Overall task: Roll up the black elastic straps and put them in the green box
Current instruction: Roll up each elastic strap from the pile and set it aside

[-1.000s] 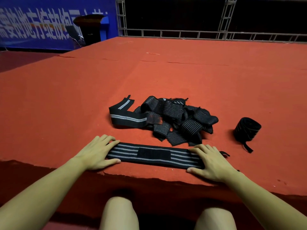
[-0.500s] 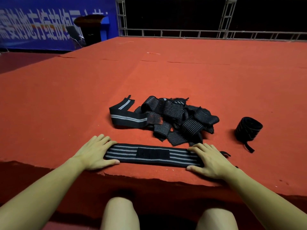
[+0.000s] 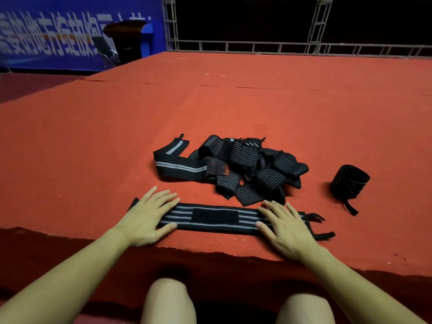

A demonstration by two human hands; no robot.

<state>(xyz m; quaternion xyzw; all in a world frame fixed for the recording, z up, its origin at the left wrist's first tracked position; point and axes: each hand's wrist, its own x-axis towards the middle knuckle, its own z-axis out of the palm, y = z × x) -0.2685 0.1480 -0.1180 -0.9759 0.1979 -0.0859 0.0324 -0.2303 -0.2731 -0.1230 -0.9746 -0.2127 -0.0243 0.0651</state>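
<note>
A black elastic strap [image 3: 215,218] with grey stripes and a black velcro patch lies flat along the front edge of the red carpeted platform. My left hand [image 3: 146,217] presses its left end with straight fingers. My right hand [image 3: 284,226] presses flat on its right end, where thin black loops stick out. Behind the strap lies a heap of unrolled black straps [image 3: 233,169]. One rolled strap [image 3: 350,182] stands to the right of the heap. No green box is in view.
The red carpeted platform [image 3: 93,160] stretches far back to a metal truss railing [image 3: 292,46]. Its front edge [image 3: 210,251] runs just below my hands. My bare knees show beneath it. A blue banner and a dark lectern stand at the back left.
Both hands have slid slightly inward along the strap, which stays flat. More of the strap's loop end now shows to the right of my right hand.
</note>
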